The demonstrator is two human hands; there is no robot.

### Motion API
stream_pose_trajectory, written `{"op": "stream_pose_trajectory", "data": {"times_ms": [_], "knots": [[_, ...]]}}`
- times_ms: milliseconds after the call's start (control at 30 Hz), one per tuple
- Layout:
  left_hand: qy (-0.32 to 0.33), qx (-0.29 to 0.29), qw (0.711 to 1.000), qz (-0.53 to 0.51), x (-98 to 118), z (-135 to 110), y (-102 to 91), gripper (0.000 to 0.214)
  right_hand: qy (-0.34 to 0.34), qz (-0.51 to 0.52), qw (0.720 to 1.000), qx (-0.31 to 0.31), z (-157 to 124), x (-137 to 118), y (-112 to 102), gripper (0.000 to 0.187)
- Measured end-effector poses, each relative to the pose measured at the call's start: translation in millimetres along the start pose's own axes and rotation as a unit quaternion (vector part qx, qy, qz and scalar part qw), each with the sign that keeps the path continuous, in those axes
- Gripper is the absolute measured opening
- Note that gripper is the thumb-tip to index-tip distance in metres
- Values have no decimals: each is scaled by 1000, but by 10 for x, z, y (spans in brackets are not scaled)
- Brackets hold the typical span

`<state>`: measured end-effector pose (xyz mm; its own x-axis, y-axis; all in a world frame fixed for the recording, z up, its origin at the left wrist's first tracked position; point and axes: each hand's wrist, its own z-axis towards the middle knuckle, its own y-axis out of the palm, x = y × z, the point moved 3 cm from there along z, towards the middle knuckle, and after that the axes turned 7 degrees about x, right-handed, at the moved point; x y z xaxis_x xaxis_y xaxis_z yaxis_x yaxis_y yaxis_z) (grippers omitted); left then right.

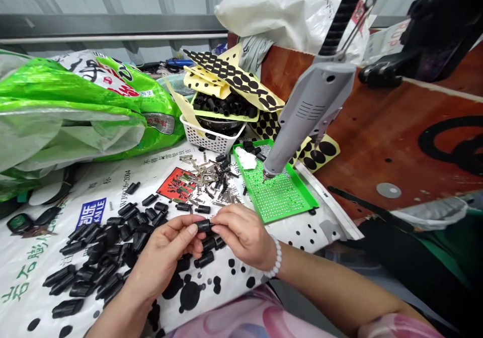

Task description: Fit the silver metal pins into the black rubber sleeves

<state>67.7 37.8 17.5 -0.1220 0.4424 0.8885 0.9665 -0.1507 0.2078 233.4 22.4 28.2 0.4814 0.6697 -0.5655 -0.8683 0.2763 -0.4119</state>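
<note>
A short black cylindrical plastic piece [204,226] is held level between my two hands above the covered table. My left hand [175,242] pinches its left end between thumb and fingers. At its right end the thumb and fingertips of my right hand [241,235] are closed; whether a small part sits between them is hidden. Many similar black pieces [109,242] lie heaped beside and beyond my left hand. Past my hands is a scattered pile of small flat metal strips [211,177]. A white beaded bracelet circles my right wrist.
A grey electric screwdriver [309,111] hangs over a green perforated tray [279,192] holding tiny screws. Behind stands a white basket [211,138] with black pieces and yellow sticker sheets [234,74]. A green bag [124,111] lies left; a brown board [377,147] rises right.
</note>
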Motion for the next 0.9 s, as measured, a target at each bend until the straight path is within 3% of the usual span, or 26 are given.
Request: {"op": "stream_pose_trajectory", "data": {"times_ms": [167,367,533,633,767,833,900], "knots": [[-19,-4,999,-41,-2,-6,10,26,-41,-13,999,-5,3,-22,16,14],[3,6,1000,-13,3,-3,-2,29,44,53,998,14,17,48,29,11],[56,24,995,74,-19,0,-62,31,144,110,983,8,-23,86,63,10],[105,41,984,138,-13,-21,-84,30,254,168,952,-9,-72,121,112,10],[173,45,963,201,20,-58,-69,27,399,294,867,-37,-139,150,212,13],[193,48,955,222,33,-70,-65,27,435,317,842,-41,-156,144,245,13],[200,51,951,231,37,-79,-74,26,443,320,836,-37,-161,125,258,13]]}}
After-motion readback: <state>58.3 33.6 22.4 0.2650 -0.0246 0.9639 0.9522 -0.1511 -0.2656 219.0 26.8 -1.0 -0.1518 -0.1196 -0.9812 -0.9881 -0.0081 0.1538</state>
